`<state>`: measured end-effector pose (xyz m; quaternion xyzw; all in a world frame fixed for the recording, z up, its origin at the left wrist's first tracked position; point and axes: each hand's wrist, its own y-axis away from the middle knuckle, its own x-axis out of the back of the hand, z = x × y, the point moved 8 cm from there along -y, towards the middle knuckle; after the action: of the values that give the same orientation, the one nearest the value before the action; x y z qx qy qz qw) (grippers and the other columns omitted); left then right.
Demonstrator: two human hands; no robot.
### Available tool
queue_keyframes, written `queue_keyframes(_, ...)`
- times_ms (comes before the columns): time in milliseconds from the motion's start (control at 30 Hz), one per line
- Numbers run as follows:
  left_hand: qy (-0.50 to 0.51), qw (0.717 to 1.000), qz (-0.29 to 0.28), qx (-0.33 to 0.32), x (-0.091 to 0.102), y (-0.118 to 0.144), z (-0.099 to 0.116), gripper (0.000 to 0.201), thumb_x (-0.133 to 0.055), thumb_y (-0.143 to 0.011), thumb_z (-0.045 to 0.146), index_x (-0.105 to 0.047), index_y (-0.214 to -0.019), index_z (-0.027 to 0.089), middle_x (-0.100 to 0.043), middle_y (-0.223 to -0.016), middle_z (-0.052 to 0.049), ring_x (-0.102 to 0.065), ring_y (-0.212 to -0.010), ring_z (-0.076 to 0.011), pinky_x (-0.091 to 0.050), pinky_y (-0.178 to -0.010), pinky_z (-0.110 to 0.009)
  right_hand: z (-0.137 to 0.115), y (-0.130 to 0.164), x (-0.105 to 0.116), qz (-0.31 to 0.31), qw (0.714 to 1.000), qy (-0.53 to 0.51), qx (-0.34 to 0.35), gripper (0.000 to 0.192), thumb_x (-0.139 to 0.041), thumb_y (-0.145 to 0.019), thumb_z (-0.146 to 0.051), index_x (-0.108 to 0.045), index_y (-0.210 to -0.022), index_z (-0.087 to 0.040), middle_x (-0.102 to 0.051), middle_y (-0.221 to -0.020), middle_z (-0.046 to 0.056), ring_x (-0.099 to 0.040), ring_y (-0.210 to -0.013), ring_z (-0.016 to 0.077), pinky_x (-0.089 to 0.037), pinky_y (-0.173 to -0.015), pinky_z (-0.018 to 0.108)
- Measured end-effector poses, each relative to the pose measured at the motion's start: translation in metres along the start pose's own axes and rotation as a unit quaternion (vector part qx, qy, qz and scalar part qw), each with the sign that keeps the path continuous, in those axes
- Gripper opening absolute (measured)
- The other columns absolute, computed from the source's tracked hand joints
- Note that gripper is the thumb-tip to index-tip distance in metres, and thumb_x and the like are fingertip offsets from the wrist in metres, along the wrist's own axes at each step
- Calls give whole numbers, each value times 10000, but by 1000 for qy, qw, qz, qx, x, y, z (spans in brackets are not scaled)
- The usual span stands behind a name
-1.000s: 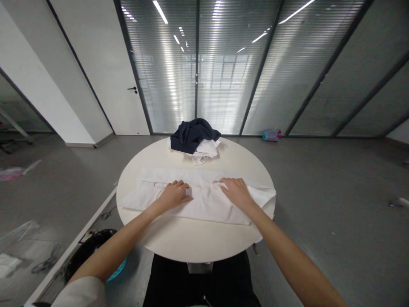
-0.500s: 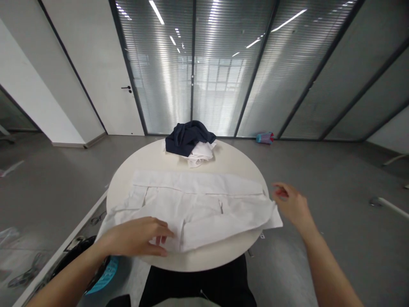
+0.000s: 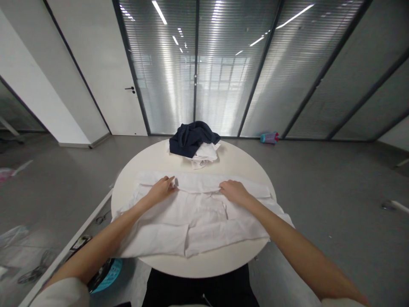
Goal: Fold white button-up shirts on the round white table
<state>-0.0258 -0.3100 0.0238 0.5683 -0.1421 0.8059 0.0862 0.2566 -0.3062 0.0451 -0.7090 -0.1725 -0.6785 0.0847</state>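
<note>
A white garment point(image 3: 204, 209), folded into a wide band, lies across the round table point(image 3: 201, 268) in front of me. It has a slit like a pocket opening right of its middle, and its right end hangs over the table's edge. My left hand point(image 3: 162, 189) is closed on the fabric along the upper fold line, left of centre. Level with it, right of centre, my right hand point(image 3: 234, 192) pinches the same fold. Both sets of fingertips are partly hidden by the cloth and the hands themselves.
A dark navy garment point(image 3: 193, 138) is heaped on white cloth point(image 3: 206, 153) at the table's far side. On the floor stand a blue basket point(image 3: 110, 277) at the lower left and a blue and pink container point(image 3: 269, 137) by the glass wall.
My left hand has moved up and right to the upper fold. My right hand has come in from beyond the right edge onto the garment. The garment's near edge is spread straighter on the left.
</note>
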Motion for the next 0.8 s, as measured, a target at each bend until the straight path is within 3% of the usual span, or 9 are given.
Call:
queue_keyframes(133, 34, 997, 65, -34, 12, -12, 8, 501, -573, -894, 293, -509, -1377, 177, -559, -1363, -162, -540, -1260, -298, -426, -1076, -449, 23, -43, 39, 40, 983, -172, -48, 289, -479, -949, -253, -710, -810, -150, -724, -670, 66, -684, -609, 174, -485, -651, 252)
queue_keyframes(200, 32, 991, 110, -66, 21, -11, 21, 458, -565, -905, 269, -528, -1358, 207, -534, -1391, -136, -489, -1312, -293, -387, -1119, -470, 33, -72, 57, 91, 969, -219, -67, 301, -423, -968, -217, -709, -953, -124, -753, -794, 76, -707, -699, 163, -505, -706, 239)
queue_keyframes(267, 14, 986, 141, -82, 26, -6, 31, 408, -571, -905, 243, -569, -1312, 220, -525, -1388, -127, -475, -1311, -292, -383, -1118, -469, 37, -97, 64, 125, 964, -220, -79, 336, -438, -950, -162, -638, -1212, -96, -751, -1018, 118, -712, -915, 196, -512, -822, 268)
queue_keyframes(367, -12, 993, 115, -34, 21, 3, 28, 335, -620, -883, 265, -645, -1210, 193, -567, -1295, -152, -540, -1200, -315, -437, -1038, -460, 30, -117, 56, 145, 967, -197, -70, 675, -565, -886, -136, -337, -1520, -90, -648, -1278, 185, -620, -1171, 266, -469, -980, 359)
queue_keyframes(433, -12, 998, 55, 22, 10, 7, 15, 300, -641, -875, 343, -695, -1113, 169, -618, -1167, -166, -605, -1060, -310, -472, -958, -439, 15, -117, 45, 143, 974, -176, -26, 718, -584, -881, -137, -303, -1542, -113, -607, -1329, 191, -587, -1218, 274, -443, -1030, 387)
queue_keyframes(533, 12, 997, -12, 78, -2, 10, -3, 371, -679, -835, 424, -711, -1090, 156, -662, -1048, -145, -643, -900, -258, -487, -860, -359, -24, -106, 24, 93, 978, -140, 122, 508, -552, -883, -101, -537, -1389, -147, -615, -1306, 148, -573, -1224, 250, -417, -1074, 386)
queue_keyframes(633, 40, 992, -48, 111, -6, 5, -10, 413, -690, -805, 352, -686, -1172, 163, -708, -936, -87, -654, -808, -217, -470, -754, -291, -60, -86, 10, 55, 959, -110, 257, 515, -510, -856, -34, -587, -1350, -158, -576, -1351, 134, -529, -1266, 238, -396, -1099, 389)
queue_keyframes(700, 38, 994, -59, 89, -3, 1, 1, 284, -637, -829, 273, -722, -1078, 167, -722, -852, -67, -659, -791, -215, -456, -753, -294, -74, -77, 8, 65, 953, -91, 281, 619, -447, -844, 9, -528, -1426, -183, -538, -1389, 137, -510, -1280, 236, -408, -1084, 402)
queue_keyframes(800, 59, 997, -39, -20, 14, 6, 42, 193, -547, -863, 187, -736, -893, 169, -722, -847, -73, -655, -796, -205, -454, -797, -313, -86, -70, 10, 86, 958, -48, 271, 730, -460, -830, 14, -442, -1501, -273, -428, -1505, 128, -405, -1372, 278, -384, -1087, 463)
